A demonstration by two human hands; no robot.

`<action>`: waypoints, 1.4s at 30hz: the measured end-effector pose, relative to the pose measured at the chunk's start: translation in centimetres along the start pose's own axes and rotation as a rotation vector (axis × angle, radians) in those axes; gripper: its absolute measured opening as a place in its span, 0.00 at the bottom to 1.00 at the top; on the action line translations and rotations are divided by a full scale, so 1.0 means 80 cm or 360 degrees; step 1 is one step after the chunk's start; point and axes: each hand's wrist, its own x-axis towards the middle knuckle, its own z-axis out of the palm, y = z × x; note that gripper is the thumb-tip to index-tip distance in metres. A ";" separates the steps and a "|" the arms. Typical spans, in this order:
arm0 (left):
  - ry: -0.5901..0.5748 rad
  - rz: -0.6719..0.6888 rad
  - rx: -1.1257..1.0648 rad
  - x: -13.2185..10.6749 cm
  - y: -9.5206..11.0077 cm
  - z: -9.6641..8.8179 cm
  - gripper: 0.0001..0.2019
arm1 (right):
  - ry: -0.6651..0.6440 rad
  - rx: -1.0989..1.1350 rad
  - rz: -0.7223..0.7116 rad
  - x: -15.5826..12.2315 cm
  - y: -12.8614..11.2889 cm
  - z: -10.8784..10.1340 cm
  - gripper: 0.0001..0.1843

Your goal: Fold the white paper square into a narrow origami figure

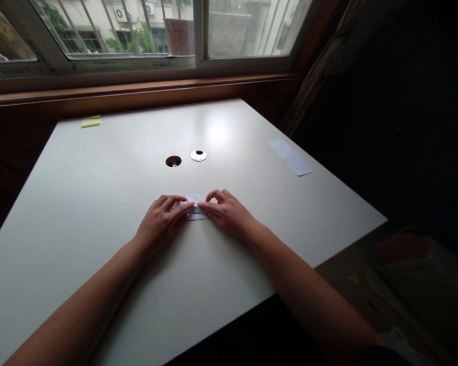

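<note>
A small folded sheet of white paper point(195, 209) lies on the white table point(99, 203), between my two hands. My left hand point(165, 213) grips its left side, thumb along the top of the fold and fingers curled at the far edge. From the other side my right hand point(223, 211) pinches the paper, thumb and bent fingers near its right end. The two thumb tips almost meet at the middle of the fold. Both hands cover the paper's ends, and a lower layer shows along the near edge.
Beyond the hands are a round cable hole point(173, 161) and its loose cover ring point(198, 155). A flat white paper strip point(291, 156) lies near the right edge. A yellow pad point(91, 121) sits at the far left. A window point(137, 30) rises behind the table.
</note>
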 end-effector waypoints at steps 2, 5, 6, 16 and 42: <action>-0.0064 0.0053 0.0060 0.001 0.002 -0.002 0.19 | 0.0000 -0.0005 -0.0008 0.000 -0.001 -0.001 0.15; -0.0120 0.0083 0.0102 0.002 0.007 -0.005 0.18 | -0.0014 -0.0010 -0.0020 0.001 -0.001 -0.002 0.15; -0.0120 0.0080 0.0101 0.002 0.008 -0.006 0.18 | -0.0019 -0.0012 -0.0018 0.001 -0.002 -0.003 0.15; -0.0032 0.0064 -0.0015 0.001 0.009 -0.003 0.14 | -0.0044 -0.0024 0.0015 0.002 -0.004 -0.003 0.15; 0.0052 -0.0018 -0.0222 -0.002 0.003 0.004 0.09 | -0.0026 0.0082 -0.0056 0.003 -0.010 0.005 0.15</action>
